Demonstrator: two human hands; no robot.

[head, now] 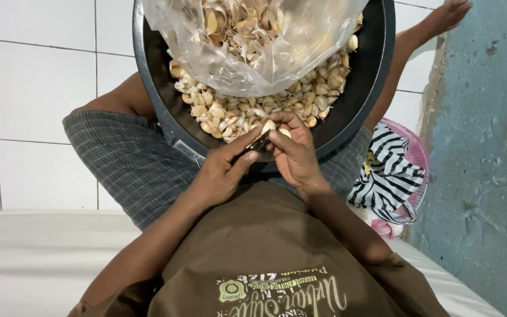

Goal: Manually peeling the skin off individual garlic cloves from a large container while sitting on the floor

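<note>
At frame centre, the left hand point(221, 173) curls closed around a small knife point(259, 141), thumb stretched toward the blade. Just right of it, the right hand point(294, 154) pinches a garlic clove point(269, 125) against the knife. Above them, a black basin point(377, 64) holds cloves, and a clear bag point(247, 64) of skins lies on top.

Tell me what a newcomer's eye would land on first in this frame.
First, the round black basin on the person's lap at top centre, heaped with pale garlic cloves, a clear plastic bag of papery garlic skins lying on top. Just below its rim, the left hand and right hand meet around one clove. A black-and-white striped cloth lies at right.
</note>
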